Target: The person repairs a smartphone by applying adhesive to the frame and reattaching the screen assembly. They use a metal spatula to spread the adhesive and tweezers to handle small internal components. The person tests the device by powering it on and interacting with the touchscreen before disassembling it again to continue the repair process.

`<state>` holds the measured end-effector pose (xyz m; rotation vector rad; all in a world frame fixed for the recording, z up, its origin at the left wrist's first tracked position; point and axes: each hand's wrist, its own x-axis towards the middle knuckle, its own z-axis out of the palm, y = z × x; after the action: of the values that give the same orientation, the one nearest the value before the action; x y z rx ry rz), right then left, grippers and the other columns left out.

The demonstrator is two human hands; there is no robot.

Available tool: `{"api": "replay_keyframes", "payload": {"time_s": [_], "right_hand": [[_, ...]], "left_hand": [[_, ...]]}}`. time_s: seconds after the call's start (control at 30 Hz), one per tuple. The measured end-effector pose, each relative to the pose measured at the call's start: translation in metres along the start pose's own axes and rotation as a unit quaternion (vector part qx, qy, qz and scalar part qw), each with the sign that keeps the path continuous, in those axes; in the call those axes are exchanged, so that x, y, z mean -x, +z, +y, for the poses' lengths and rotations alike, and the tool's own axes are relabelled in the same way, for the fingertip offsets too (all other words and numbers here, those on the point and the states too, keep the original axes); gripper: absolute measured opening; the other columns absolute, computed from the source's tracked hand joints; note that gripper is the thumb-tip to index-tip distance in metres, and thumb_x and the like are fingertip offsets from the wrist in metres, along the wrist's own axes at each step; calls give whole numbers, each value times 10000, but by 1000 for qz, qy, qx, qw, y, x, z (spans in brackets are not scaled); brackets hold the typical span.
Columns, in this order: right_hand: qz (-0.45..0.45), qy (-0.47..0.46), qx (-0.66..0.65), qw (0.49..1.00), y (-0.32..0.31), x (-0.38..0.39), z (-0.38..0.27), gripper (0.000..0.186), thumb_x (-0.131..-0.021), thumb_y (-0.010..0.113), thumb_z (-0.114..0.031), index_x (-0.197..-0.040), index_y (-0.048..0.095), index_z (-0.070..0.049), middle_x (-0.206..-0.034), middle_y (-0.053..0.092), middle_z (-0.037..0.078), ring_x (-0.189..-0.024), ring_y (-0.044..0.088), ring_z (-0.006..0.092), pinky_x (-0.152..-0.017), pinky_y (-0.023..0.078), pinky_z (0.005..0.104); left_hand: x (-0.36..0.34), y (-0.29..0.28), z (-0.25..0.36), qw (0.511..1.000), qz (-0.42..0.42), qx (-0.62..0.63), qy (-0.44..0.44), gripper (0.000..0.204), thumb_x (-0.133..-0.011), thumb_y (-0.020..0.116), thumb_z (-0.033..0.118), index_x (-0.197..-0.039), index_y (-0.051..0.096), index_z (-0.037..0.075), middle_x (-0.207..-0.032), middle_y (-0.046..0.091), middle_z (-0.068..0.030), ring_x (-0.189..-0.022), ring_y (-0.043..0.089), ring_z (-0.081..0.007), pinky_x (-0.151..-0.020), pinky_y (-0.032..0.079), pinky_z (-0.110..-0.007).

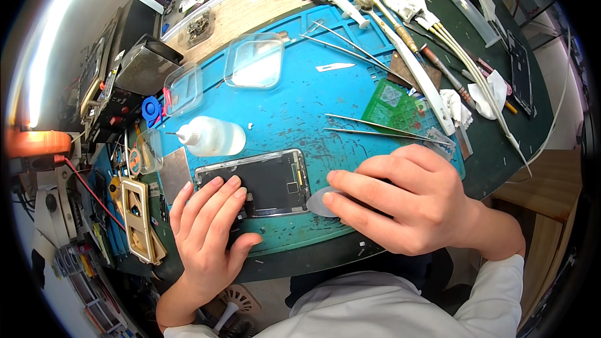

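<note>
The phone panel (270, 183) is black, the pick (319, 203) grey, the mat (275, 116) dark-flecked blue.

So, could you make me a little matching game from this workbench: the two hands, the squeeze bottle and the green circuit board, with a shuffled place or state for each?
Things:
1. Left hand
2. Right hand
3. Squeeze bottle
4. Green circuit board

Places and states:
A. Translucent, with a thin needle tip
B. Pinching a thin grey blade
C. Partly crossed by metal tweezers
D. Fingertips resting on a dark phone panel

Right pairs: 1-D, 2-B, 3-A, 4-C
</note>
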<state>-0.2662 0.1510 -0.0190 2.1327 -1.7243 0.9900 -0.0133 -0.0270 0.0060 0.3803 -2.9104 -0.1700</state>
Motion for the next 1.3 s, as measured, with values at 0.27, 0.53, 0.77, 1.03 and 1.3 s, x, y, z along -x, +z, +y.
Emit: {"api": "replay_keyframes", "payload": {"time_s": [0.27,0.53,0.77,1.03,1.3], "right_hand": [[44,69,102,991,-14,0,8,279,-779,789,-116,-1047,767,-44,-1111,748,102,-880,696,239,-714,525,340],[18,154,237,959,-31,-2,33,305,-765,837,-84,-1056,748,-63,-1113,727,40,-974,677,271,-829,525,411],[-86,96,158,979,-23,-10,13,361,-758,772,-67,-1114,755,-9,-966,684,60,-869,658,230,-772,517,356],[-57,65,-43,995,-20,-7,11,368,-715,752,-13,-1081,738,30,-932,656,93,-722,665,234,-609,544,346],[-78,97,-131,984,-7,-9,6,246,-703,809,-43,-920,695,-64,-896,649,48,-707,618,225,-571,489,344]], "left_hand": [[0,3,-3,999,36,31,9,488,-1005,677,414,-1280,695,11,-1337,699,-143,-1265,625,-340,-1131,411,-523],[-9,-8,11,996,67,18,53,413,-924,771,291,-1240,723,30,-1310,698,-119,-1227,606,-319,-1066,456,-496],[-24,-1,25,997,55,9,55,390,-853,810,222,-1200,762,51,-1307,702,-91,-1207,611,-290,-1068,443,-469],[-23,9,23,995,67,-2,73,362,-839,827,203,-1176,775,83,-1257,728,-68,-1164,638,-272,-1061,449,-460],[-26,8,22,995,58,-3,75,324,-802,830,175,-1117,805,104,-1256,727,-66,-1158,638,-275,-1041,463,-454]]}}
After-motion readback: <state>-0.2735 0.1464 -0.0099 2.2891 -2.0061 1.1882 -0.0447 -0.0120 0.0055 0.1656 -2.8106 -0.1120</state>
